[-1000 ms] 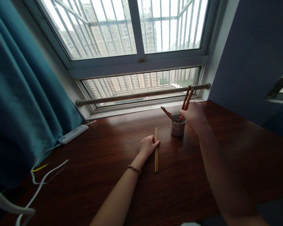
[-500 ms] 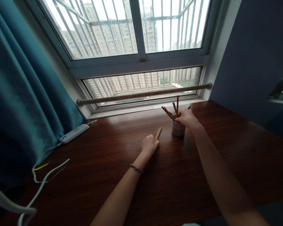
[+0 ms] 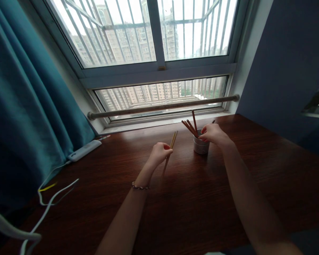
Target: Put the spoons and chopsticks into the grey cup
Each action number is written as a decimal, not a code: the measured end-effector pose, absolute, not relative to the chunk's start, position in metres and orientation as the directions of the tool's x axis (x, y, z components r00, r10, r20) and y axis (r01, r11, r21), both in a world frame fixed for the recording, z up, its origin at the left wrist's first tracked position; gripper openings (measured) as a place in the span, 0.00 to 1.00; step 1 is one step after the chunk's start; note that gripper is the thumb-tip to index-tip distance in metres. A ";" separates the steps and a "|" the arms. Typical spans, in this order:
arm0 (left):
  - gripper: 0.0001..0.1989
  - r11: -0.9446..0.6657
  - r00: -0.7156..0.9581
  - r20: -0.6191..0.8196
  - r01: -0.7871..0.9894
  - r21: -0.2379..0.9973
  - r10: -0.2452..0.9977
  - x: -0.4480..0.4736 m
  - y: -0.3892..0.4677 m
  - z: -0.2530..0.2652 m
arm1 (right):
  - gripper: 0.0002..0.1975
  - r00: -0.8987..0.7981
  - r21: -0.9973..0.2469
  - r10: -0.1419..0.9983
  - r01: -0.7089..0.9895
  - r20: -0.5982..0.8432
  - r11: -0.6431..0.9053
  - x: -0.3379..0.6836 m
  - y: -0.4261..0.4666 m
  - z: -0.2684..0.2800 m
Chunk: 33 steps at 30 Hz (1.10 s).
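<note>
My left hand (image 3: 159, 154) is closed on a pair of light wooden chopsticks (image 3: 172, 140), tilted, with their upper ends leaning right. To the right stands a small grey cup (image 3: 201, 146) with several reddish-brown chopsticks (image 3: 189, 128) leaning in it towards the left. The tip of a dark stick shows at the cup's far right, behind the hand. At the cup's mouth my right hand (image 3: 214, 134) has its fingers pinched together. Whatever is between those fingers is too hidden to make out.
A brown wooden table (image 3: 196, 191) reaches to the window. On the left lie a white power strip (image 3: 84, 151), white cables (image 3: 50, 203) and a thin yellow strip (image 3: 48, 187), beside a teal curtain (image 3: 29, 88). A metal rail (image 3: 162, 106) crosses the window's lower part.
My left hand has risen and shifted left, lifting the light chopsticks more upright. The chopsticks in the cup have tipped further left; my right hand stays at the cup's mouth.
</note>
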<state>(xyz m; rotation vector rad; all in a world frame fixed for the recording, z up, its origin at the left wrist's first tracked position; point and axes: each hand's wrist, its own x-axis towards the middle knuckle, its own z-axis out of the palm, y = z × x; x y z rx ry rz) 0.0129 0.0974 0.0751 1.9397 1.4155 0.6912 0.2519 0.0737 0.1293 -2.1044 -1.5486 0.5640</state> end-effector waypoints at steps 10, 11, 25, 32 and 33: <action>0.09 -0.464 0.034 0.483 -0.229 0.856 0.875 0.027 0.049 0.141 | 0.06 0.357 -0.603 0.888 0.788 0.290 -0.119 0.265 0.007 0.184; 0.09 -0.482 -0.009 0.499 -0.267 0.834 0.867 0.034 0.046 0.143 | 0.06 0.379 -0.621 0.871 0.775 0.313 -0.113 0.266 0.000 0.187; 0.05 -0.573 0.042 0.572 0.104 0.813 0.820 0.105 0.057 0.131 | 0.04 0.426 -0.699 0.854 0.707 0.299 -0.108 0.264 -0.018 0.202; 0.02 -0.627 -0.008 0.693 0.418 0.657 0.721 0.110 0.054 0.171 | 0.05 0.397 -0.689 0.860 0.721 0.322 -0.075 0.265 -0.018 0.201; 0.02 -0.618 0.006 0.689 0.449 0.645 0.724 0.112 0.053 0.169 | 0.05 0.394 -0.684 0.860 0.726 0.324 -0.075 0.265 -0.018 0.201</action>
